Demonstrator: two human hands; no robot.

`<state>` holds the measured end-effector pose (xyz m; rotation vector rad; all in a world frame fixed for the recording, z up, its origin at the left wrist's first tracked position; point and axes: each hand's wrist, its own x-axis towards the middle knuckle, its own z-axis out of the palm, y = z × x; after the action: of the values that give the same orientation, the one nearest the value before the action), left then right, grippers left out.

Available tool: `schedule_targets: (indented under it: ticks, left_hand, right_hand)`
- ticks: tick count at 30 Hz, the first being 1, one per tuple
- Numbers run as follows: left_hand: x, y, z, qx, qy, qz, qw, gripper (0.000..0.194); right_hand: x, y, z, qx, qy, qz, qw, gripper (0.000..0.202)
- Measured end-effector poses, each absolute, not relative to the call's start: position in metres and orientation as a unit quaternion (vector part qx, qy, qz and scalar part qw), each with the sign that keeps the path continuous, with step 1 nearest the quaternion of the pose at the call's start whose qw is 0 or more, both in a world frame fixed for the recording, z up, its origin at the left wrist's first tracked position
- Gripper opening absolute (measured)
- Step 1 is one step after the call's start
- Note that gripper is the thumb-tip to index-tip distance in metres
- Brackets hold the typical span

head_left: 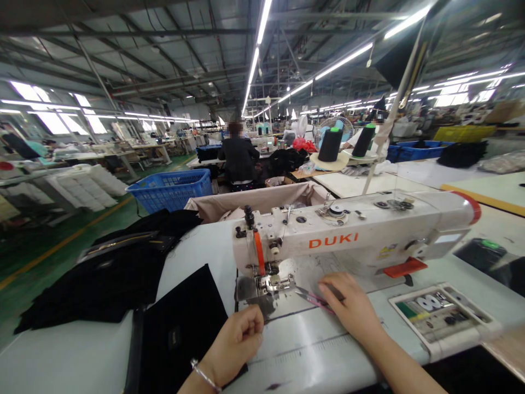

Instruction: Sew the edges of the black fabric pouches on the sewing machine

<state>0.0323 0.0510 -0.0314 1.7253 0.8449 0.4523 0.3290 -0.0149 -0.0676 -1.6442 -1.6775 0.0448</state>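
A white sewing machine (pixel 344 235) with orange lettering stands in front of me, its presser foot (pixel 273 283) low over the metal plate. My right hand (pixel 348 301) is on the table to the right of the foot, its fingers curled over the handles of small scissors (pixel 314 298) with pink handles. The blades point left toward the foot. My left hand (pixel 241 339), with a bracelet at the wrist, is closed just below the plate; anything inside its fingers is hidden. Under and beside it lies a flat black fabric piece (pixel 176 328) with a small label.
A pile of black pieces (pixel 118 268) lies on the left table edge. Behind the machine are a fabric-lined bin (pixel 262 197), a blue basket (pixel 172 189) and black thread cones (pixel 330 146). A tray (pixel 445 317) with bobbins sits at right. A person (pixel 238 156) sits ahead.
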Motion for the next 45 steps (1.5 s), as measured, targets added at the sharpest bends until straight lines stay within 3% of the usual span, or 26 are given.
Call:
schedule_targets:
  ticks: [45]
  left_hand:
    - [0.0320,0.0499,-0.0307,0.736,0.351,0.186,0.548,0.007]
  right_hand:
    - [0.3286,-0.0150,-0.0678,-0.648,-0.657,0.023,0.385,0.018]
